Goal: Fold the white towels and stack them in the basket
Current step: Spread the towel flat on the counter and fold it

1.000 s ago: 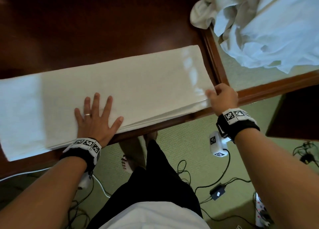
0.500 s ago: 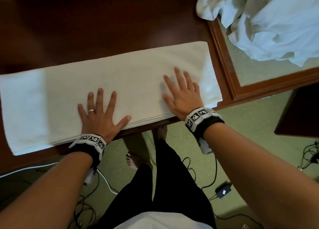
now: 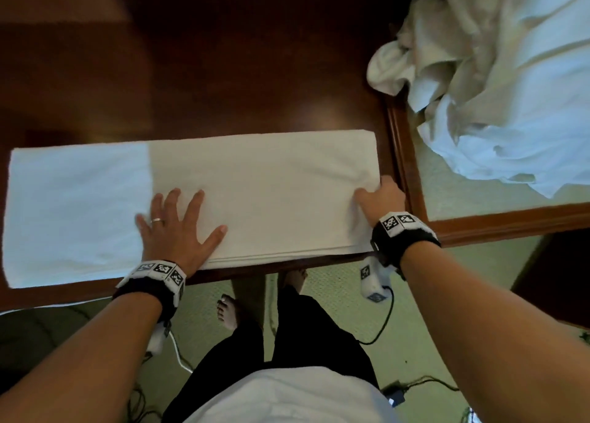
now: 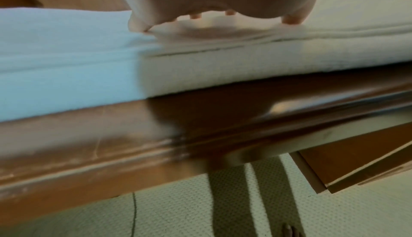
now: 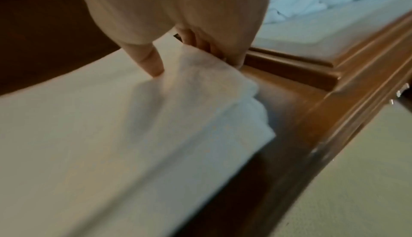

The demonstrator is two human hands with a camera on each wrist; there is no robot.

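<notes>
Left hand (image 3: 178,231): fingers spread flat, palm pressing down on the folded white towel (image 3: 255,196) near its front edge.
Right hand (image 3: 381,199): thumb on top and fingers curled under, pinching the towel's right end (the layers lift slightly there, seen from the right wrist).
Towel: long folded strip lying across the dark wooden table (image 3: 223,71), stretching from past the left hand to the right hand.
Beyond the right hand: a heap of crumpled white towels (image 3: 498,87).

The room was dim and warm-toned, with cool bluish light falling on the towel's (image 3: 76,212) left end. A soft glare sat on the dark table (image 3: 319,116). Both wrist views were blurred (edges worst) and bowed by wide lenses.
</notes>
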